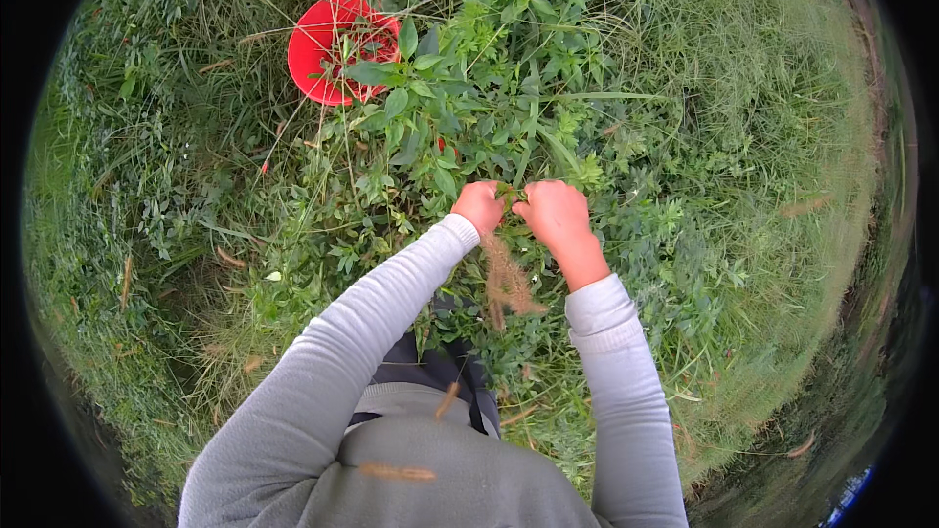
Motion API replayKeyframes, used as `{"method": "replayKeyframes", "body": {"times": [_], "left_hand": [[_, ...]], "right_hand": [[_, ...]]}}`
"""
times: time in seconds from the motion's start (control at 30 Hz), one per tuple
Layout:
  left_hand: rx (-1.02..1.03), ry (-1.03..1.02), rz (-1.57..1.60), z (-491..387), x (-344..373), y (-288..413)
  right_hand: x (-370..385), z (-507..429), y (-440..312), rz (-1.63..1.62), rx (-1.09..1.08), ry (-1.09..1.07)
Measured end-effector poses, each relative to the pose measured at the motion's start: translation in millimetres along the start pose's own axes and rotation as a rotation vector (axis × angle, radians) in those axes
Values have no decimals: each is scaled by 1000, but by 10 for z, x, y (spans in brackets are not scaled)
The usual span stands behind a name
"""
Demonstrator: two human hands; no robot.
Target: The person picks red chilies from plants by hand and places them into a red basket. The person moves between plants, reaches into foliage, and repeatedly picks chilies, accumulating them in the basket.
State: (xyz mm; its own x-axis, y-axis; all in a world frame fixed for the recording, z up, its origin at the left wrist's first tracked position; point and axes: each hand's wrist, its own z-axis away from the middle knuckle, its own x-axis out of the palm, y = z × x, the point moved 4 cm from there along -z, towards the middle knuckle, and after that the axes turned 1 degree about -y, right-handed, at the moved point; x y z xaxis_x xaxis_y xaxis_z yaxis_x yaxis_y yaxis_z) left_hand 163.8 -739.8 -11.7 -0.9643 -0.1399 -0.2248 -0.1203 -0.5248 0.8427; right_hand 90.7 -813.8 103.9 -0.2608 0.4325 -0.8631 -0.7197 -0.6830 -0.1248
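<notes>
My left hand (pixel 480 207) and my right hand (pixel 557 216) meet over a leafy chili plant (pixel 444 117), fingers curled and fingertips almost touching. Both pinch at a small green sprig (pixel 506 191) between them. A speck of red shows just under the left fingers; whether it is a pepper is hard to tell. The fingertips are partly hidden by the backs of the hands. Farther out, a red chili pepper (pixel 441 144) hangs among the leaves. Beyond the hands to the left, a red plastic bucket (pixel 307 51) holds several red chili peppers (pixel 378 44).
Brown foxtail seed heads (pixel 506 282) hang below my hands, close to the wrists. Long dry grass stems cross the bucket's mouth. Dense grass (pixel 748 110) and weeds surround the plant. My dark trousers (pixel 418 363) are close among the leaves.
</notes>
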Motion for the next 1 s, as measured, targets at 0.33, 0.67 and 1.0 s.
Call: {"method": "replayKeyframes", "body": {"times": [0.33, 0.67, 1.0], "left_hand": [[446, -355, -686, 537, -75, 179], [-3, 125, 130, 911, -715, 19], [8, 440, -154, -17, -1567, -238]], "right_hand": [[-217, -157, 66, 177, -34, -69], [-165, -1061, -647, -433, 322, -68], [603, -1490, -672, -359, 338, -310]]}}
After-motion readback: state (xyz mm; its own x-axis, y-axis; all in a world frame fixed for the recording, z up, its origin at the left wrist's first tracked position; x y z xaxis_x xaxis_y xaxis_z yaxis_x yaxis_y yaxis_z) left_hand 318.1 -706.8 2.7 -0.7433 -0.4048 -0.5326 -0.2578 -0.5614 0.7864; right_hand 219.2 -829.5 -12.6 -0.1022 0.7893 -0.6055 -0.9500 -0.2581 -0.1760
